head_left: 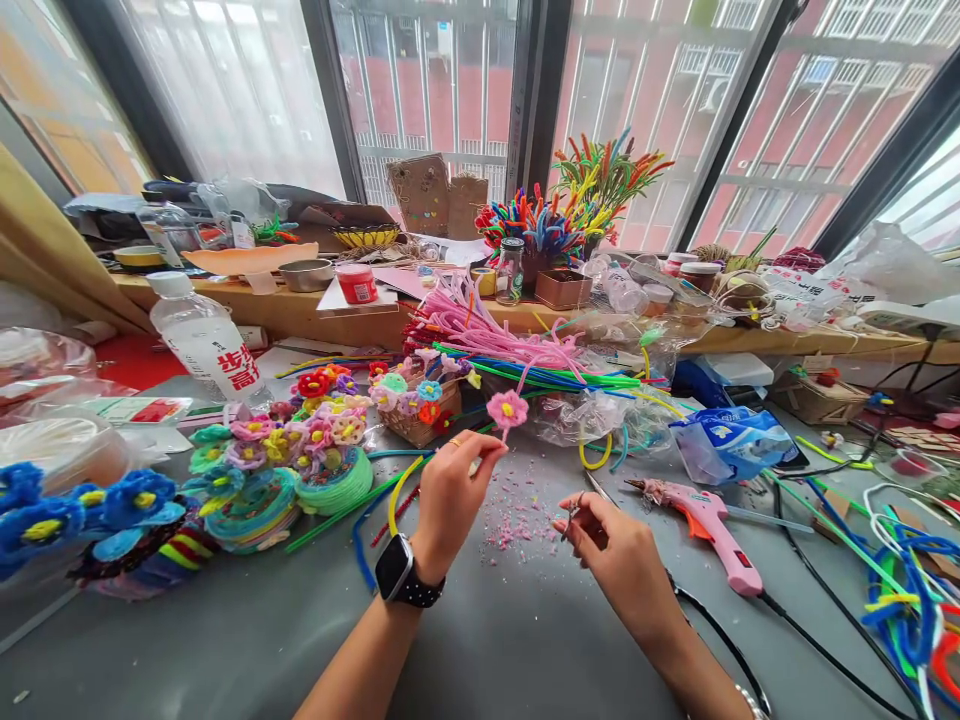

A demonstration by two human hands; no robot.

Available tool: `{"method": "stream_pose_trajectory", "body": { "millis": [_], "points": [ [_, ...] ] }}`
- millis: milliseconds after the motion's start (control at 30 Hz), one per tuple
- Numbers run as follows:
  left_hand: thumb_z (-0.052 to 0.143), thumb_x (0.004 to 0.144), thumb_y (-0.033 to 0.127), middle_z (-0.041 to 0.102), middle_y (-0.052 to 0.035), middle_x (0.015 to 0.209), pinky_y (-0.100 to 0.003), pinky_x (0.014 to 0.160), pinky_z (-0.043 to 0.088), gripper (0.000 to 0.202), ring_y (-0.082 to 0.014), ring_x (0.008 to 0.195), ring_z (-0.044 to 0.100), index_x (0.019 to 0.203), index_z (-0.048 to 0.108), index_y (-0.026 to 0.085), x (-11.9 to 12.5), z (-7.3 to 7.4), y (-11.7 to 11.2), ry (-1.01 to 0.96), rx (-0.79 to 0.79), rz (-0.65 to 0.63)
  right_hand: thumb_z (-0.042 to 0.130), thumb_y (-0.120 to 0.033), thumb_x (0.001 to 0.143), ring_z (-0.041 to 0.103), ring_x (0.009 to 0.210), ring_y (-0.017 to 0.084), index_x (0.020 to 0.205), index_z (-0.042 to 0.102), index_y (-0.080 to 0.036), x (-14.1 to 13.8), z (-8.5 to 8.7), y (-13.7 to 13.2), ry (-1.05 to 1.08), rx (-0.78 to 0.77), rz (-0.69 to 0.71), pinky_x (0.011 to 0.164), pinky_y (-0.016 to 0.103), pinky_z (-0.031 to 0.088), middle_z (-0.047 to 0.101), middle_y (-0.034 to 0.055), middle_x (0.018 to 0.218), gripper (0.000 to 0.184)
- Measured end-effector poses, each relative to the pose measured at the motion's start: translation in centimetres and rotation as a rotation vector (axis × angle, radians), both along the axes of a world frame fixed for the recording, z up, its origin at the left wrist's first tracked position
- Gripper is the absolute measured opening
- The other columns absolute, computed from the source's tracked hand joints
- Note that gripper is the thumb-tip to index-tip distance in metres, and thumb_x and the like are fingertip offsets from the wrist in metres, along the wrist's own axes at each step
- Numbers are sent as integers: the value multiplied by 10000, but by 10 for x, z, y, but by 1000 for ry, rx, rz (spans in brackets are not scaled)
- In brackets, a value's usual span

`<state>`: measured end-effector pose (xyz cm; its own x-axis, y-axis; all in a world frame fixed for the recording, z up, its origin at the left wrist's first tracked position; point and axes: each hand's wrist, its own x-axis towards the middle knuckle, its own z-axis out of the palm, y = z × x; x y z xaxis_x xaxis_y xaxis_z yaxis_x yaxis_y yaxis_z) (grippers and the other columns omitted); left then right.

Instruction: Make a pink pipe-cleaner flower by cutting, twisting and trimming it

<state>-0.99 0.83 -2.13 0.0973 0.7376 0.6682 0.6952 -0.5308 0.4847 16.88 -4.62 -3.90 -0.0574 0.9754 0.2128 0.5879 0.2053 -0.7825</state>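
Between the thumb and fingers of my left hand point(459, 490) is the thin stem of a pink pipe-cleaner flower point(508, 409), held upright with its yellow centre towards me. My right hand point(619, 550) is closed around small dark metal scissors point(574, 512), mostly hidden by the fingers. A pointed metal tip point(598, 487) shows just behind that hand; I cannot tell whether it belongs to the same tool. Pink fluff clippings point(514, 525) lie scattered on the grey table point(510, 640) between both hands.
A pink glue gun point(712, 535) with a black cord lies right of my right hand. Finished flower pots point(334, 482) and a plastic bottle point(206, 340) stand left. Pink pipe cleaners point(495, 330) are heaped behind, near a blue packet point(735, 443). Loose pipe cleaners point(911, 590) tangle far right.
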Motion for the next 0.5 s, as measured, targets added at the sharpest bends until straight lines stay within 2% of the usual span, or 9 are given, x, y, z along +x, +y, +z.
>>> {"method": "stream_pose_trajectory", "body": {
  "millis": [167, 300, 500],
  "points": [
    [490, 789, 242, 622, -16, 728, -250, 662, 430, 120, -139, 697, 572, 754, 589, 183, 0, -1, 3, -44, -69, 65, 446, -327, 809, 563, 534, 140, 839, 548, -182, -1, 0, -1, -58, 28, 0, 509, 227, 433, 599, 5, 612, 180],
    [486, 789, 237, 613, -14, 721, -260, 667, 435, 115, -140, 687, 567, 742, 580, 188, 5, -1, 1, -63, -113, 14, 463, -333, 797, 546, 493, 137, 811, 548, -180, -2, -6, 3, -51, -32, 44, 483, 231, 427, 594, 3, 591, 176],
    [528, 755, 250, 564, -26, 732, -229, 601, 448, 110, -135, 691, 539, 683, 571, 178, -2, 7, 5, -172, 19, 39, 477, -316, 777, 538, 477, 130, 798, 554, -178, -2, -11, 7, 6, -74, 76, 464, 223, 427, 582, -5, 572, 160]
  ]
}}
